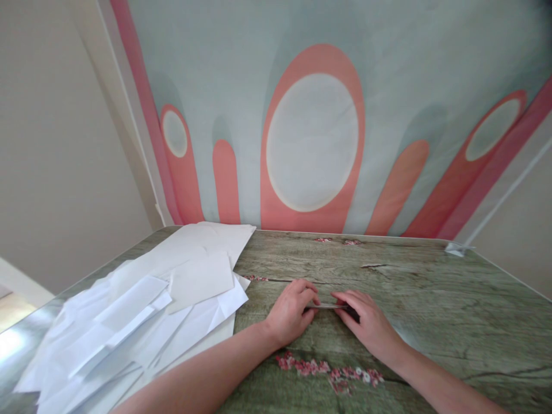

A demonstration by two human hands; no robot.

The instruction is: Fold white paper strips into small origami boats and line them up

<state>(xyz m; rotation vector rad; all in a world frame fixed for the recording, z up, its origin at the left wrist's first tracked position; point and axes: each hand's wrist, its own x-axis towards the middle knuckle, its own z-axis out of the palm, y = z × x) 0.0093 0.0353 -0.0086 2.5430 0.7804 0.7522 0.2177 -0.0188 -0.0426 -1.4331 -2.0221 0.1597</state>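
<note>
Above the middle of the table, my two hands hold a thin, pale, blade-like tool (328,306) level between them. My left hand (293,310) pinches its left end between thumb and fingers. My right hand (364,316) closes around its other end, where a dark handle (352,313) shows beneath the fingers. Whether it is a pair of scissors or a knife, I cannot tell. Left of my left hand lies a spread pile of white paper sheets (198,282), some folded and some overlapping.
The table (452,322) has a wood-grain cover printed with pink flowers (310,366). Behind it hangs a grey-green and coral backdrop (241,69). A small white piece (456,249) sits at the back right corner. A plain wall (64,144) rises at left.
</note>
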